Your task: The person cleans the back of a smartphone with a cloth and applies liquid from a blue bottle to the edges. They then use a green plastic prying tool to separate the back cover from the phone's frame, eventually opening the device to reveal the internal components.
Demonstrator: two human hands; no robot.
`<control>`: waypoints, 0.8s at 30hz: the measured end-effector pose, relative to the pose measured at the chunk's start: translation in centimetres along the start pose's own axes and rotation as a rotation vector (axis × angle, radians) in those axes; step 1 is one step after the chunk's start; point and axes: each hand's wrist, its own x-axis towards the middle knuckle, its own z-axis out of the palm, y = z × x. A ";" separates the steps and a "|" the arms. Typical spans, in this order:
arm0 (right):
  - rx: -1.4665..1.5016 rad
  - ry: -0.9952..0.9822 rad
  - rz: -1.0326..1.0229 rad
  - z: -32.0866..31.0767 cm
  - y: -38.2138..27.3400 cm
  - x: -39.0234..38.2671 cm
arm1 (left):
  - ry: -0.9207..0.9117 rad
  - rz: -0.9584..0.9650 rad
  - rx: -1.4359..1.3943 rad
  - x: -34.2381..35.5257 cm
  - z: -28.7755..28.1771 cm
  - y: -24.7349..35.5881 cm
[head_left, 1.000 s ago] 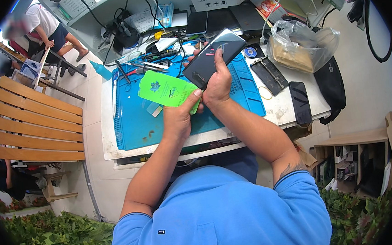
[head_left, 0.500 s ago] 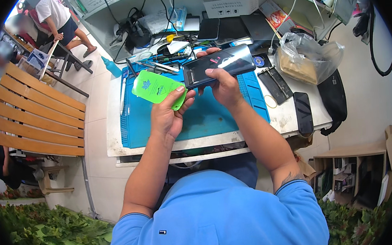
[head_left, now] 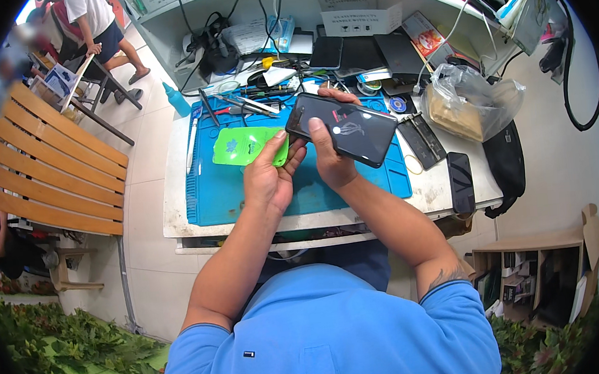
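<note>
Right hand (head_left: pixel 335 164): gripping the phone (head_left: pixel 362 134) — thumb on its upper face, fingers around its far side.
Left hand (head_left: pixel 265 179): pinching the right end of the green card (head_left: pixel 233 148) between thumb and fingers.
Phone's lie: held over the right half of the blue mat (head_left: pixel 209 197), long axis slanting toward the near right corner of the bench (head_left: pixel 177 214); right hand nearer.
Card's lie: just left of the phone, long axis roughly along the bench's near edge.
Between them: phone's left end beside the left fingertips — contact unclear.
</note>
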 end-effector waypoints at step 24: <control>1.086 -0.544 1.348 -3.4 0.3 2.2 | -0.102 0.264 0.464 1.7 -2.1 6.8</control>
